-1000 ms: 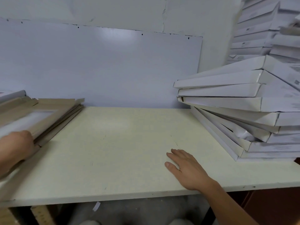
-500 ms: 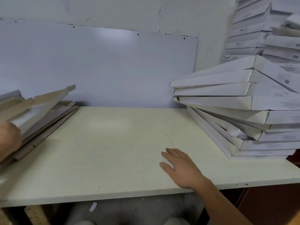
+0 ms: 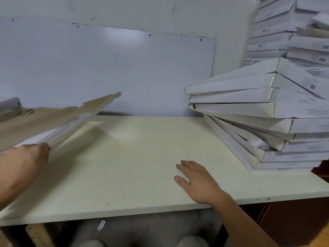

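A flat brown cardboard frame (image 3: 58, 118) with a pale inner panel is tilted up over the left part of the pale table (image 3: 128, 157), its far corner raised toward the wall. My left hand (image 3: 30, 157) grips its near edge at the lower left; motion blur hides the fingers. My right hand (image 3: 195, 180) lies flat, fingers straight, on the table near the front edge, holding nothing.
A leaning pile of flat white boxes (image 3: 258, 120) fills the table's right side, with taller stacks (image 3: 284, 31) behind it. A white board (image 3: 115, 68) stands against the wall. A grey roll (image 3: 10, 103) lies at far left.
My left hand has lifted the cardboard frame off the pile at the left and swung it rightward over the table. My right hand has stayed flat in place.
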`<act>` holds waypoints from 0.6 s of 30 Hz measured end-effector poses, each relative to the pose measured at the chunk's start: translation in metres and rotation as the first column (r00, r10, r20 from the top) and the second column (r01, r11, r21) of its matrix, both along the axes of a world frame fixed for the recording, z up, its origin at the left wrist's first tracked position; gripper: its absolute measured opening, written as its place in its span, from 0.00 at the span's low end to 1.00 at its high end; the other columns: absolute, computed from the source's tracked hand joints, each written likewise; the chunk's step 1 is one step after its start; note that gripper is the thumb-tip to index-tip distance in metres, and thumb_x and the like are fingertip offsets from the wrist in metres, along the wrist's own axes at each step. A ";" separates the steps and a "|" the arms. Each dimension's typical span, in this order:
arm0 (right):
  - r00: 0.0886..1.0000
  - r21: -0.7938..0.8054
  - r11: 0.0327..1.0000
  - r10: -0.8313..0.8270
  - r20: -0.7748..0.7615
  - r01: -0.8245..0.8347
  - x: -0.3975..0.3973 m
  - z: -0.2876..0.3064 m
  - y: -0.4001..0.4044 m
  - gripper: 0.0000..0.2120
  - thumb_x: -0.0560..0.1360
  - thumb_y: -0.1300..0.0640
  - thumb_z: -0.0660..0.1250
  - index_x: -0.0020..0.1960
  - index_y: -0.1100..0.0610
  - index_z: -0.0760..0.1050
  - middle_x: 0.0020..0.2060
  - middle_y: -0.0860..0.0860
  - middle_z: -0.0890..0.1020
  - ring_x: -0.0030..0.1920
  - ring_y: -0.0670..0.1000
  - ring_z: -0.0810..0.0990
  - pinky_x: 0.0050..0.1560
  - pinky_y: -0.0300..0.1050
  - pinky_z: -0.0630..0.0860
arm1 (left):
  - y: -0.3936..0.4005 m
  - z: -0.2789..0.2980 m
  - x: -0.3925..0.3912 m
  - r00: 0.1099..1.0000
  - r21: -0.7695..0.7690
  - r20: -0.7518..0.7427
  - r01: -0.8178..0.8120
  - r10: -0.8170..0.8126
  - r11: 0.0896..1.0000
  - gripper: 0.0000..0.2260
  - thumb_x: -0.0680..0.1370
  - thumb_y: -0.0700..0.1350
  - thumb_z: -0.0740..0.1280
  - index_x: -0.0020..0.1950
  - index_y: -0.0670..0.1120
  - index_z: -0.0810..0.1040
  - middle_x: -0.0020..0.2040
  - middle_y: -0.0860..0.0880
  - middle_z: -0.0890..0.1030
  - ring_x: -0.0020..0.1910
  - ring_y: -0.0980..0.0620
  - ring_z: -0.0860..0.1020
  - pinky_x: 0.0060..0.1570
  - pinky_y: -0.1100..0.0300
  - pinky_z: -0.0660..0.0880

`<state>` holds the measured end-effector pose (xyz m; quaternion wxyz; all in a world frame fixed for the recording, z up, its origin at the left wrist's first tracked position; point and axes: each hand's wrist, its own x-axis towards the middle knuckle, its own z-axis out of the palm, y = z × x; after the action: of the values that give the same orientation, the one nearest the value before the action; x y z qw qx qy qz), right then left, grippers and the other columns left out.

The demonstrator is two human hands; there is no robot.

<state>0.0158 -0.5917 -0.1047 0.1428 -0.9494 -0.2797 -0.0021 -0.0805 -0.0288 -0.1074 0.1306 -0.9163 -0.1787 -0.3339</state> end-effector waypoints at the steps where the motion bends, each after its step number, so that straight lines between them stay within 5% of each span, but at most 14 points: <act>1: 1.000 0.006 1.000 -0.001 -0.003 0.001 0.000 0.000 0.000 0.29 0.82 0.36 0.49 0.81 0.44 0.53 0.80 0.43 0.54 0.79 0.45 0.49 0.77 0.44 0.44 | -0.024 0.005 -0.004 0.998 -0.029 -0.040 0.057 -0.058 0.998 0.11 0.80 0.53 0.53 0.38 0.54 0.64 0.26 0.55 0.64 0.21 0.52 0.63 0.28 0.50 0.71; 7: 0.998 0.229 0.973 0.020 0.058 -0.033 -0.007 0.005 -0.002 0.39 0.79 0.38 0.58 0.78 0.36 0.34 0.80 0.39 0.42 0.79 0.44 0.42 0.78 0.46 0.48 | -0.086 -0.029 -0.037 0.946 -0.070 -0.238 0.211 -0.222 0.975 0.07 0.77 0.60 0.51 0.47 0.61 0.66 0.39 0.58 0.69 0.31 0.56 0.70 0.27 0.56 0.67; 11: 0.977 0.158 0.983 0.056 0.207 -0.090 -0.010 0.010 0.000 0.40 0.80 0.42 0.60 0.77 0.35 0.32 0.78 0.35 0.34 0.77 0.43 0.31 0.77 0.47 0.39 | -0.092 -0.062 -0.037 0.864 -0.104 -0.298 0.393 -0.405 0.914 0.13 0.78 0.58 0.57 0.62 0.65 0.72 0.65 0.68 0.70 0.52 0.55 0.75 0.39 0.59 0.67; 15: 0.951 -0.030 0.990 0.144 0.273 -0.141 -0.006 0.020 0.003 0.30 0.82 0.43 0.58 0.80 0.43 0.51 0.80 0.44 0.56 0.80 0.51 0.45 0.78 0.56 0.40 | -0.094 -0.047 -0.038 0.768 -0.253 -0.312 0.500 -0.559 0.828 0.17 0.80 0.58 0.60 0.68 0.67 0.69 0.70 0.70 0.67 0.62 0.69 0.70 0.58 0.68 0.67; 18: 0.963 -0.079 0.986 0.159 0.219 -0.145 -0.004 0.030 0.008 0.17 0.82 0.46 0.58 0.68 0.47 0.74 0.64 0.46 0.78 0.69 0.52 0.68 0.73 0.56 0.58 | -0.104 -0.021 -0.043 0.727 -0.333 -0.301 0.527 -0.618 0.782 0.14 0.80 0.58 0.59 0.66 0.68 0.71 0.67 0.70 0.71 0.61 0.72 0.70 0.56 0.69 0.69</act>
<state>0.0119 -0.5840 -0.0749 0.0802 -0.9227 -0.3662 -0.0898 -0.1231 -0.1327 -0.1285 -0.0505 -0.9823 0.1081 -0.1442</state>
